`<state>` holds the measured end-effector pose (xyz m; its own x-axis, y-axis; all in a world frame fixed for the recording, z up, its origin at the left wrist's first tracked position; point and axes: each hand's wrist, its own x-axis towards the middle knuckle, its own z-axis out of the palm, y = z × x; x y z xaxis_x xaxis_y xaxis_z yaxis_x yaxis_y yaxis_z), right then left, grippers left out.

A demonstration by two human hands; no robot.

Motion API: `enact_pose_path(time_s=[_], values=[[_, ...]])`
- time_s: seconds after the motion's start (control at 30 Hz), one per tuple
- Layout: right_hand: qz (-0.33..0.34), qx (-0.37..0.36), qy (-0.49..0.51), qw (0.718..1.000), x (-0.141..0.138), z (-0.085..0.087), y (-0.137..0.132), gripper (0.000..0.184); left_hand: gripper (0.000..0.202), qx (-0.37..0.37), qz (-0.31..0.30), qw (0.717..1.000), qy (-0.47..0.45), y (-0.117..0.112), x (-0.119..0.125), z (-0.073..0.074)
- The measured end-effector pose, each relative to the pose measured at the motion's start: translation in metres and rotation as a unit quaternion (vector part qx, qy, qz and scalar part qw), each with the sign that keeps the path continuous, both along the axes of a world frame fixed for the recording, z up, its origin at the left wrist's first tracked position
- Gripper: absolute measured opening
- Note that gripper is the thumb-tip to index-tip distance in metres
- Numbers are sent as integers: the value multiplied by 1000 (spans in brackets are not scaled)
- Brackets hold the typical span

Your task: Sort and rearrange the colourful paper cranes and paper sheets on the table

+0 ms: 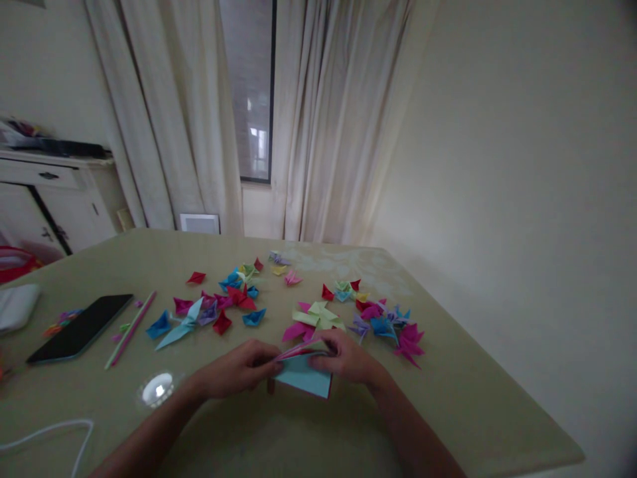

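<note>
Low on the olive table [448, 398], my two hands meet over a small stack of coloured paper sheets [304, 375], light blue on top with pink edges showing. My left hand [239, 369] pinches the stack's left edge with curled fingers. My right hand [346, 357] is closed on its upper right edge. Just beyond my hands lies a yellow-green folded pinwheel [318, 315].
Several folded paper shapes in red, blue, pink and purple [233, 299] are scattered across the middle of the table. A dark phone [79, 327], a pink stick [132, 328], a small white round light [157, 389] and a white cable [44, 435] lie at the left. Curtains and a window stand behind.
</note>
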<state>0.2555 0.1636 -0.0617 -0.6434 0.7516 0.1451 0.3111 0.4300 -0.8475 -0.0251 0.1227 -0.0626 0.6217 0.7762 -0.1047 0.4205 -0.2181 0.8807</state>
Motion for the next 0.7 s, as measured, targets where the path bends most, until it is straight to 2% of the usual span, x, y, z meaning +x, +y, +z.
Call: enact_pose_path(time_s=[0.1, 0.23, 0.37, 0.43, 0.6, 0.7], values=[[26, -10, -58, 998, 2, -5, 1, 35, 51, -10, -15, 1000, 17, 2, -9, 2], [78, -47, -70, 993, -4, -9, -4, 23, 39, -53, -69, 995, 46, 2, -9, -4], [116, -81, -79, 987, -13, -14, -10, 17, 18, -7, -57, 996, 71, 0, -6, -10], [126, -58, -102, 985, -15, -16, -13, 19, 13, 23, -41, 995, 82, -2, -3, -10], [125, 36, -114, 985, -18, -14, -16, 38, 17, 31, -29, 993, 112, -6, 5, -5], [123, 62, -101, 985, -18, -10, -17, 45, 25, 37, -20, 991, 126, -6, 3, 0]])
